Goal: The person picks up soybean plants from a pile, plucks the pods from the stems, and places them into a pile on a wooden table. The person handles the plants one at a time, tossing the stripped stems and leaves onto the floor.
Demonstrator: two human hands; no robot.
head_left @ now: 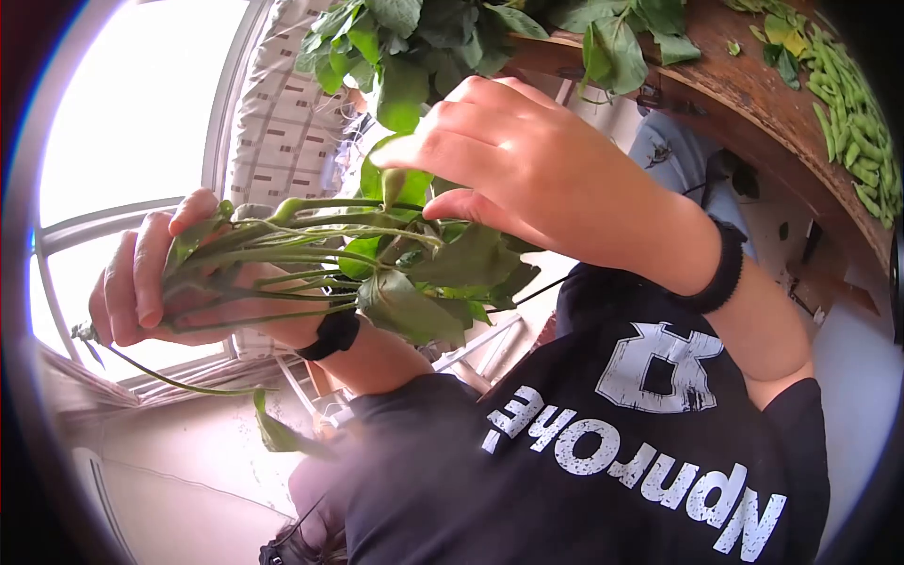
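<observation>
Closed around a bunch of leafy stems, left of centre, is the left hand; the right hand arches over its leafy end, whether pinching cannot be told. A wooden table spans the far right, bearing leafy greens, green pods and a yellow leaf.

Black shirt, short sleeves. Chest carries a row of bold white letters, speckled, upside down in the head view. Below it on the garment: larger white block figure, rough-edged, dark rectangular centre. Left hand and right hand bare. Left wristband: black, smooth-looking. Right wristband: black, thick, textured.
</observation>
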